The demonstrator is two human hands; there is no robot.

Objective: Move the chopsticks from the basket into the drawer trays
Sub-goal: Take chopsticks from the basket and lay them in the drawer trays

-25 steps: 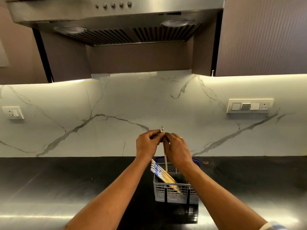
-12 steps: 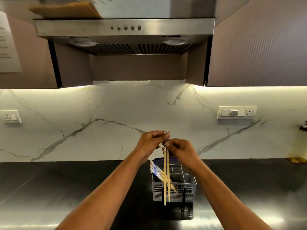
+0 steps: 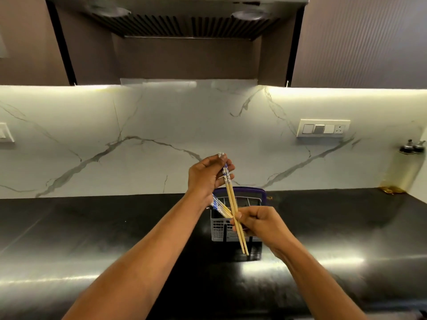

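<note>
Dark glossy counter point(image 3: 92, 239), marble backsplash behind. Pair of chopsticks point(image 3: 232, 204) now fully clear of basket point(image 3: 219, 229); half second ago tips hung lower beside it. Left hand point(image 3: 204, 179) pinches patterned tops, right hand point(image 3: 261, 224) has dropped to grip lower shafts. More chopsticks point(image 3: 219, 207) left in basket. Drawer not in view, so carry comes next, I reckon.

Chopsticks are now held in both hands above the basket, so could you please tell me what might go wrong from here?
1. The pair of chopsticks is pinched at the top by the left hand and lower down by the right hand; one stick could slip and fall onto the counter.
2. Their lower tips hang in front of the basket and may knock it or the chopsticks left inside.
</note>
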